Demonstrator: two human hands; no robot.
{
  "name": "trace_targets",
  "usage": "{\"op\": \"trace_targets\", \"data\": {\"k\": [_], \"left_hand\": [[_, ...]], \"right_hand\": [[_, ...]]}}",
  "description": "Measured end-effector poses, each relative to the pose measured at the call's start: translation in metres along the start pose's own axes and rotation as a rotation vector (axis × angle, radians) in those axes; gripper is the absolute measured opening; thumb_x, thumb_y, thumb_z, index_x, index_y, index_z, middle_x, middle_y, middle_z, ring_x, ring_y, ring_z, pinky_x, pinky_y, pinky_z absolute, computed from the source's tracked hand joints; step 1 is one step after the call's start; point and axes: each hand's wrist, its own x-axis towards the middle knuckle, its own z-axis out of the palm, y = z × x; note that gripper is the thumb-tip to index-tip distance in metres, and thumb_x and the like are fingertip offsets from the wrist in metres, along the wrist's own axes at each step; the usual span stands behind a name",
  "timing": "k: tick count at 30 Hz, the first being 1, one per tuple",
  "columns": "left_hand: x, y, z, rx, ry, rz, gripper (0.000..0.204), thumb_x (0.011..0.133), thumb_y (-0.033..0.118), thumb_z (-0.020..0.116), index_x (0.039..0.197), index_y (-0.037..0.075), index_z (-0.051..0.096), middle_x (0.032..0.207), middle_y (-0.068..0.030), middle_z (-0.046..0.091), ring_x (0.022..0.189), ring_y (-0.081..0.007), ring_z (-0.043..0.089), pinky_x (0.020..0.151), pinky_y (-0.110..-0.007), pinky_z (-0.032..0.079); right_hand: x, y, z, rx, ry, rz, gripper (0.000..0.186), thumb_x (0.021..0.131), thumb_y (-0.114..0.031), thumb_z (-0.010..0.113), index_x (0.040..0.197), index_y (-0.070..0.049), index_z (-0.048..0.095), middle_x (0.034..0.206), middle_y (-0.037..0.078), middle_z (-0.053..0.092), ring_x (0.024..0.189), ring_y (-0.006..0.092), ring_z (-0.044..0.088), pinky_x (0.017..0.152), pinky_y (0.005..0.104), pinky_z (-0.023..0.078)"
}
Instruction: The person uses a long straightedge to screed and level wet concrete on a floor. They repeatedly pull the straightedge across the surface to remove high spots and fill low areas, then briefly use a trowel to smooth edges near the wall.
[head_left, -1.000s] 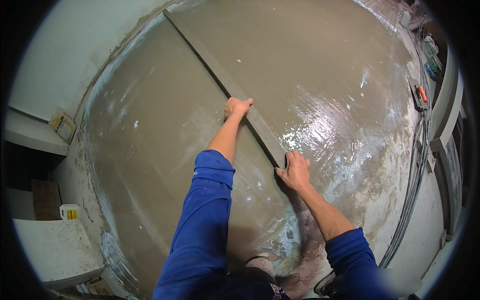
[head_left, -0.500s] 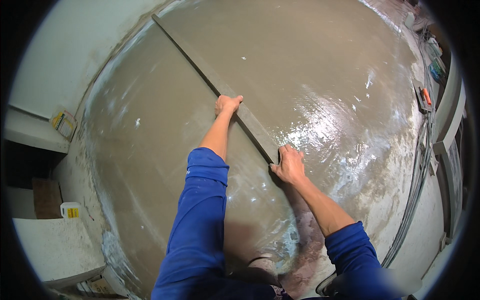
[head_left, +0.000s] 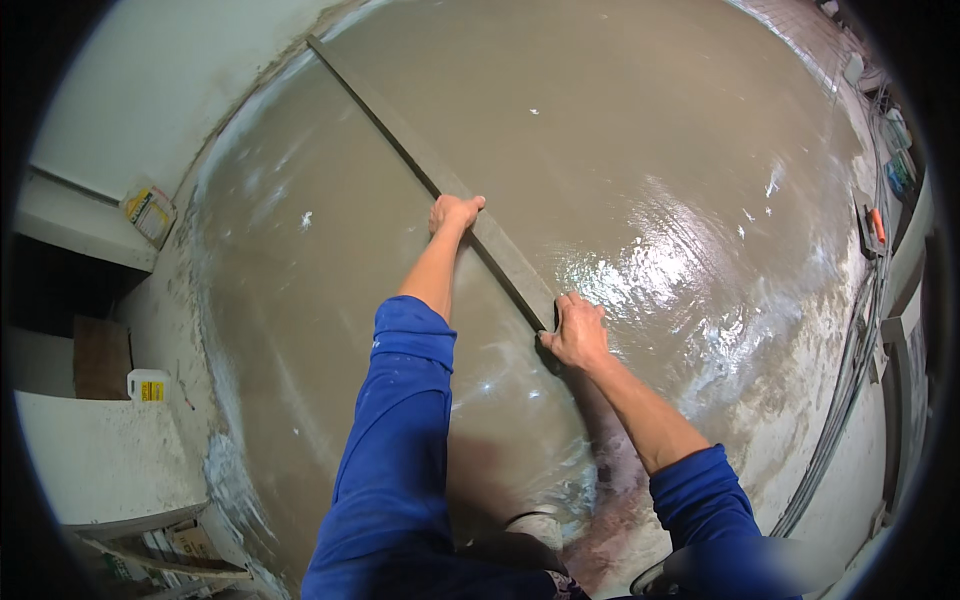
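Observation:
A long, straight metal screed bar lies slantwise across a wet, grey-brown screeded floor. Its far end reaches up toward the wall at the upper left, and its near end is beside my right hand. Partway along the bar, my left hand is closed over it with the thumb on the far side. My right hand grips the near end, thumb on one side and fingers on the other. Both blue sleeves are pushed up the forearms. Light glares off the wet surface just right of the bar.
Along the right run grey cables, with an orange-handled trowel beside them. At the left stand a pale wall, a yellow-and-white bag and a white jug on a ledge. Rough, pale patches border the wet floor.
The bar and both hands have shifted left across the wet floor, closer to the white speck on the left. The surroundings sit farther right in view. Both grips look the same.

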Motion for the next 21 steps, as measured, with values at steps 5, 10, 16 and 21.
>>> {"op": "trace_targets", "data": {"k": [5, 10, 16, 21], "left_hand": [[0.001, -0.013, -0.006, 0.008, 0.011, -0.009, 0.058, 0.076, 0.048, 0.078, 0.115, 0.006, 0.071, 0.124, -0.0133, 0.068, 0.115, -0.0294, 0.064, 0.095, -0.042, 0.053], [-0.006, -0.023, -0.01, 0.029, 0.009, -0.026, 0.058, 0.076, 0.048, 0.078, 0.115, 0.006, 0.071, 0.124, -0.0131, 0.068, 0.115, -0.0296, 0.064, 0.095, -0.042, 0.053], [-0.015, -0.037, -0.014, -0.031, -0.024, -0.028, 0.071, 0.073, 0.049, 0.081, 0.119, -0.003, 0.067, 0.125, -0.0198, 0.066, 0.116, -0.0325, 0.064, 0.095, -0.044, 0.052], [-0.026, -0.05, -0.015, 0.004, -0.021, -0.04, 0.064, 0.075, 0.05, 0.079, 0.116, 0.001, 0.069, 0.123, -0.0164, 0.068, 0.115, -0.0312, 0.064, 0.095, -0.043, 0.052]], "right_hand": [[-0.003, -0.01, 0.008, -0.021, 0.01, -0.02, 0.045, 0.069, -0.028, 0.08, 0.097, 0.001, 0.059, 0.101, 0.019, 0.056, 0.096, 0.0404, 0.06, 0.094, 0.0529, 0.041], [-0.013, -0.019, 0.011, 0.018, -0.024, -0.008, 0.043, 0.07, -0.026, 0.08, 0.098, 0.001, 0.061, 0.101, 0.019, 0.058, 0.096, 0.0393, 0.06, 0.094, 0.0499, 0.042], [-0.024, -0.022, 0.019, 0.059, -0.001, -0.038, 0.044, 0.067, -0.025, 0.078, 0.095, 0.002, 0.059, 0.097, 0.019, 0.056, 0.091, 0.0411, 0.058, 0.091, 0.0505, 0.043], [-0.036, -0.026, 0.024, 0.037, -0.038, -0.026, 0.044, 0.069, -0.025, 0.081, 0.098, 0.0, 0.061, 0.101, 0.018, 0.058, 0.097, 0.0385, 0.06, 0.092, 0.0486, 0.041]]}}
